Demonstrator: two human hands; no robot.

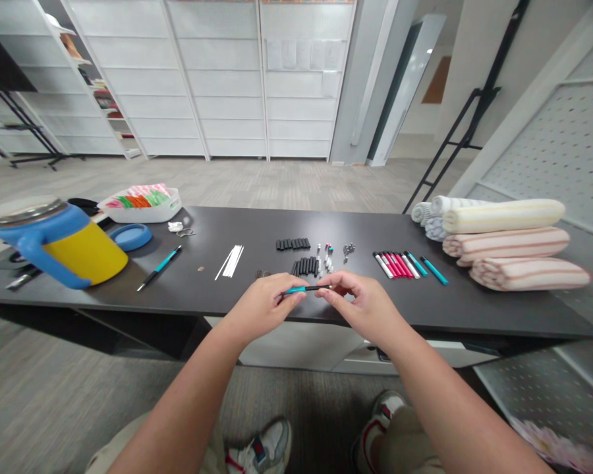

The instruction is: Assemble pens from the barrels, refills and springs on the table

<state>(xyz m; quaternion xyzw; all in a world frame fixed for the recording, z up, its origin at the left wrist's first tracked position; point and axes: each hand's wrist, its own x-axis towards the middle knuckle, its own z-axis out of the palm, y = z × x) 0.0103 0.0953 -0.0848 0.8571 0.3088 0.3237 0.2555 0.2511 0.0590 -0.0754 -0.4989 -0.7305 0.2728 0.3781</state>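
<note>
A pen (296,289) with a teal barrel and a black front end lies level between both hands, over the table's front edge. My left hand (264,299) is closed round the teal barrel. My right hand (356,299) pinches the black end with thumb and fingertips. Just beyond them are rows of short black tubes (305,266), small clear and white pieces (329,260) and tiny metal parts (348,251). Small dark parts (263,272), perhaps springs, are partly hidden by my left hand. Thin white sticks (230,261) lie to the left; white, red and teal barrels (398,264) lie right.
A teal and black pen (161,268) lies at the left, near a blue and yellow mug (86,247), a blue lid (131,237) and a white tray (143,214) of colourful items. Rolled towels (516,243) are stacked on the right end of the dark table (375,309).
</note>
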